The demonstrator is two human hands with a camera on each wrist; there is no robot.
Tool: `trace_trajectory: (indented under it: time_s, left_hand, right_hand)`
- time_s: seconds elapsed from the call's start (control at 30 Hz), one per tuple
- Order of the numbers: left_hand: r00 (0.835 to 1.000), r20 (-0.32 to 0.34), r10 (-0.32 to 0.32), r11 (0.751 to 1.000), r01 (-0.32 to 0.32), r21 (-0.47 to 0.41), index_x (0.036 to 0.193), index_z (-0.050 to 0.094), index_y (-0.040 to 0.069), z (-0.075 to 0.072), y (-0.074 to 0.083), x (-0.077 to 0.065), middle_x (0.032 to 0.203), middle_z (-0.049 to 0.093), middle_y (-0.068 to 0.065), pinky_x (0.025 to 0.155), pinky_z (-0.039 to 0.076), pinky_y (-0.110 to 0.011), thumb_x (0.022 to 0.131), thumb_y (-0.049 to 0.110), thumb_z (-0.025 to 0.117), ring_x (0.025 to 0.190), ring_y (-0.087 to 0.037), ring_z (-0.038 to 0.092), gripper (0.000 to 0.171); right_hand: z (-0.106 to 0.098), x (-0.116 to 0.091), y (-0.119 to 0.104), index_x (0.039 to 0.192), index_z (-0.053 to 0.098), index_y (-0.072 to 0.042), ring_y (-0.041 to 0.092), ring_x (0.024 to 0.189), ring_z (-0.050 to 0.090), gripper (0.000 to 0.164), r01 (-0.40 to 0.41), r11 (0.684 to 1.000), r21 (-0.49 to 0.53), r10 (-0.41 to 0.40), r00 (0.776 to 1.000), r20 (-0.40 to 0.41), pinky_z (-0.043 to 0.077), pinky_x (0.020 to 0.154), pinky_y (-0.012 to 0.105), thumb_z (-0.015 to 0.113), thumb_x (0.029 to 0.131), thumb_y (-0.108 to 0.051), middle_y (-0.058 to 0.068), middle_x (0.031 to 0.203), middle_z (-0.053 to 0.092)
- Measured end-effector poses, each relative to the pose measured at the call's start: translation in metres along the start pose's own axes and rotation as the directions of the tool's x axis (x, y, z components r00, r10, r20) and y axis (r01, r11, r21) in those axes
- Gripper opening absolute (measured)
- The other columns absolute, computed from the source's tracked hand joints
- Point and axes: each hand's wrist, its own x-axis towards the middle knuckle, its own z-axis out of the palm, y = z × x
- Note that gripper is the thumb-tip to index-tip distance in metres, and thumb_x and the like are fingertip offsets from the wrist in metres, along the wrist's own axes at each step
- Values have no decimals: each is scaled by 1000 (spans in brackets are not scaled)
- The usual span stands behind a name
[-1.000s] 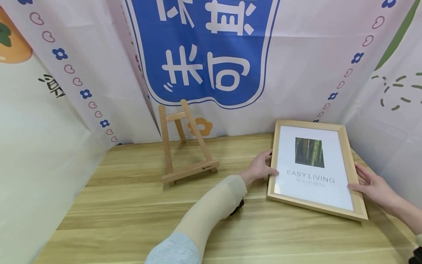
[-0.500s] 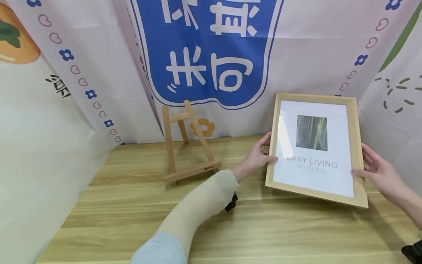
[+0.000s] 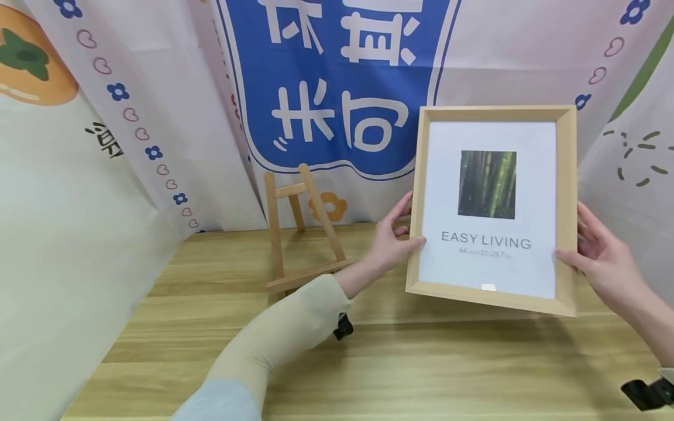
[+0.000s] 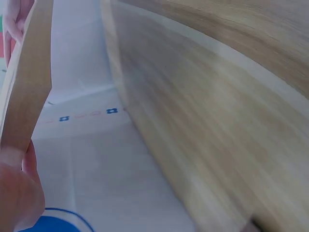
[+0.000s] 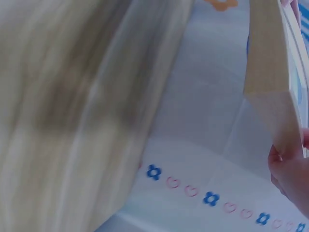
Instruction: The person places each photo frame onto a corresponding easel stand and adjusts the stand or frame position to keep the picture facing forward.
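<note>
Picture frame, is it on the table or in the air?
In the air: left hand and right hand hold the frame; both wrist views show a gap between it and the table.

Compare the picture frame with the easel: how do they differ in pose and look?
The left hand and right hand hold the picture frame off the table; the easel stands on the table. The picture frame is a filled rectangle; the easel is open bars narrowing upward. Both look wooden.

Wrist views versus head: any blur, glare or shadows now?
Head: picture frame title sharp, white glare spot low on its front, soft shadow on the table; left wrist: table smeared; right wrist: table streaked, flower print crisper.
</note>
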Motion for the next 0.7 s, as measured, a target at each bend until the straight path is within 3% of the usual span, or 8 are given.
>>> trace_trajectory:
  time_s: [0.13, 0.33, 0.53, 0.7]
  left_hand:
    - [998, -6, 67, 997, -66, 46, 152, 34, 18, -14, 10, -10, 130, 49, -15, 77, 58, -33, 75, -21, 67, 93, -29, 66, 92]
    - [995, -8, 102, 992, -101, 81, 155, 28, 18, -40, 18, -27, 137, 44, -18, 77, 58, -35, 79, -18, 66, 100, -35, 63, 92]
    - [984, -61, 169, 960, -151, 234, 155, 24, 21, -63, 22, -45, 140, 43, -13, 75, 59, -33, 84, -13, 67, 102, -32, 63, 90]
    - [971, -110, 211, 940, -171, 293, 155, 24, 23, -79, 22, -61, 138, 44, -13, 73, 59, -34, 85, -11, 67, 102, -29, 63, 89]
  right_hand:
    - [13, 3, -10, 157, 17, -26, -3, 119, 47, 86, 54, 998, -22, -54, 999, 4, 45, 82, 6, 55, 91, 15, 10, 155, 30]
    - [43, 7, -21, 155, 26, -20, -3, 105, 55, 87, 167, 982, 92, -166, 986, -24, 47, 79, 7, 54, 85, 23, -3, 132, 50]
    - [75, 17, -30, 155, 26, -17, 1, 105, 55, 87, 260, 965, 46, -258, 966, -33, 46, 82, 8, 52, 84, 25, -5, 126, 49]
    - [99, 27, -28, 156, 23, -16, 3, 103, 55, 89, 280, 960, 3, -280, 960, -26, 47, 83, 9, 51, 83, 26, -4, 124, 48]
